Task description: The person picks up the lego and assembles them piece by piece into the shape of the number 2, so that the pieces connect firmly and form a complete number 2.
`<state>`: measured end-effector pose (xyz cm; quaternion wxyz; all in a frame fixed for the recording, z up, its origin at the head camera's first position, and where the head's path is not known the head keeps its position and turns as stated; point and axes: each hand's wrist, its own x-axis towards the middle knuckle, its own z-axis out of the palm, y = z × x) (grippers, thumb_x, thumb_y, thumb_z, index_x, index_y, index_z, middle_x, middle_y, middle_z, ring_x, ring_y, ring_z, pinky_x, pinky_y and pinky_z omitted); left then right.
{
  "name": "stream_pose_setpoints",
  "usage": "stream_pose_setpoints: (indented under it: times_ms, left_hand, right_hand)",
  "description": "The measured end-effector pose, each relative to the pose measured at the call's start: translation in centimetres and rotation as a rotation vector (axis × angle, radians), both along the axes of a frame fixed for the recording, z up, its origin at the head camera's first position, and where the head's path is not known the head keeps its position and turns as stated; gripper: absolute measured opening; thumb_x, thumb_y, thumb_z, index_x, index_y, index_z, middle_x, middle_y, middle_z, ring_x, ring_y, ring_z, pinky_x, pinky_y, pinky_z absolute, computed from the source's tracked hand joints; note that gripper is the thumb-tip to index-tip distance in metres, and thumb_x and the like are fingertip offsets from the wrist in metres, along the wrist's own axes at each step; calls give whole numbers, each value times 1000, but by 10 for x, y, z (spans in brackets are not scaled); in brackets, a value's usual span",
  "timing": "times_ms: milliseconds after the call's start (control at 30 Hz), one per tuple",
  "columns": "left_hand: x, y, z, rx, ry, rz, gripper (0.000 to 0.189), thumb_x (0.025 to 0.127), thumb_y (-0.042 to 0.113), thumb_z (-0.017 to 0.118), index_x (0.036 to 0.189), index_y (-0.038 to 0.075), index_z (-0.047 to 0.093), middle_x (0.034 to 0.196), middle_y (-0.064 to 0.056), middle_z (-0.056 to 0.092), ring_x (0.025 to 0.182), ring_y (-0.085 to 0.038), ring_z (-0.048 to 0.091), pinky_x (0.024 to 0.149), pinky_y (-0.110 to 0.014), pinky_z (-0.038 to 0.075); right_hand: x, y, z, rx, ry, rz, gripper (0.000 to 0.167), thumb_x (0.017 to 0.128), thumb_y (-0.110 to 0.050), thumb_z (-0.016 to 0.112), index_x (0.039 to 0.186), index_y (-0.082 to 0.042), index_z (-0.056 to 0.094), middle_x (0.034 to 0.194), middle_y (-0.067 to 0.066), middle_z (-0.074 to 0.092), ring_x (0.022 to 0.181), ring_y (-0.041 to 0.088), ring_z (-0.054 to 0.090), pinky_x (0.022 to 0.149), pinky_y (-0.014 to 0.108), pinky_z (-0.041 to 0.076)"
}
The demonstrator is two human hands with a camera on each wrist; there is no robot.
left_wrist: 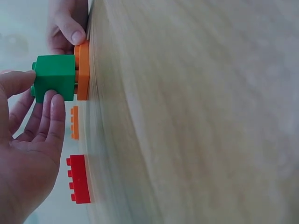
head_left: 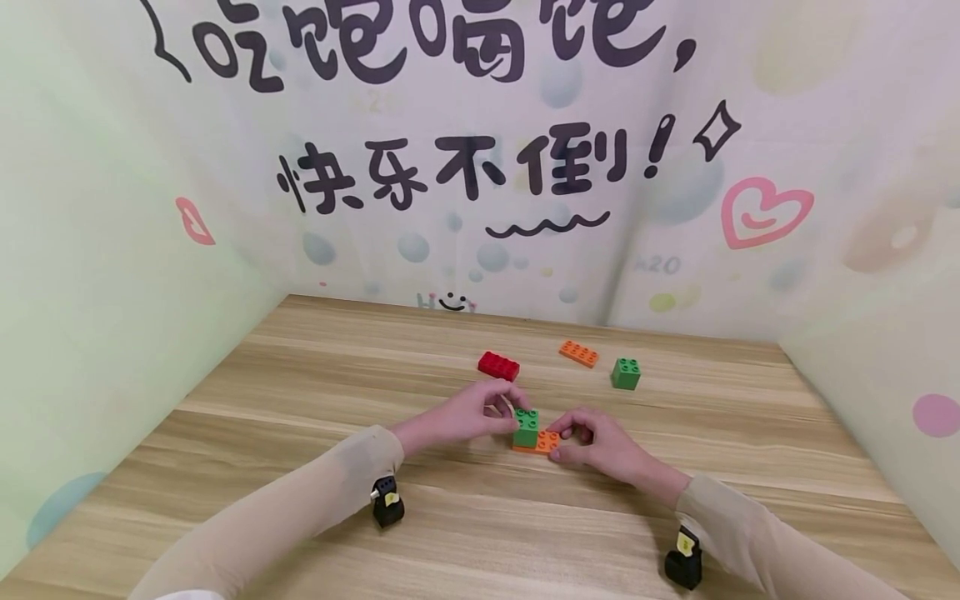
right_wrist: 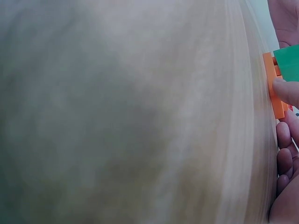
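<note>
A square green toy building brick (head_left: pixel 527 435) is pinched between the thumb and fingers of my left hand (head_left: pixel 480 410). It stands over the left end of a flat orange building brick (head_left: pixel 544 444) lying on the table. In the left wrist view, orange studs show in a narrow gap beneath the green brick (left_wrist: pixel 56 77). My right hand (head_left: pixel 603 446) grips the right end of that orange brick, its thumb on the near side. In the right wrist view, the right fingers are curled low by the tabletop, and the green brick (right_wrist: pixel 288 63) is partly cut off.
Behind the hands lie a red brick (head_left: pixel 498 365), a second flat orange brick (head_left: pixel 579 353) and another green brick (head_left: pixel 626 373). A printed cloth (head_left: pixel 450 250) hangs along the table's back edge. The wood-grain table (head_left: pixel 480 525) extends around the hands.
</note>
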<state>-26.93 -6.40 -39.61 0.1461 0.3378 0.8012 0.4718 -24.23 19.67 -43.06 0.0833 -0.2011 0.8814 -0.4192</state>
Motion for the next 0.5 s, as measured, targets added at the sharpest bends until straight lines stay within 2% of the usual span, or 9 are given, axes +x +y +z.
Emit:
stream_pose_setpoints:
  times_ms: [367,500]
  left_hand:
    - [-3,1,5,-51,60,-27,22,91,4,68,113,4,67,114,-11,69,92,-10,63,88,-26,55]
    - [-4,2,6,-55,55,-29,22,91,5,69,113,4,67,114,-11,69,91,-9,62,87,-24,55]
  right_hand:
    - [1,-1,3,2,-12,3,25,82,-30,80,103,-19,71,96,4,60,77,14,45,66,22,35]
    - [1,-1,2,9,-9,1,25,82,-30,80,103,-19,71,96,3,60,77,15,45,66,22,36]
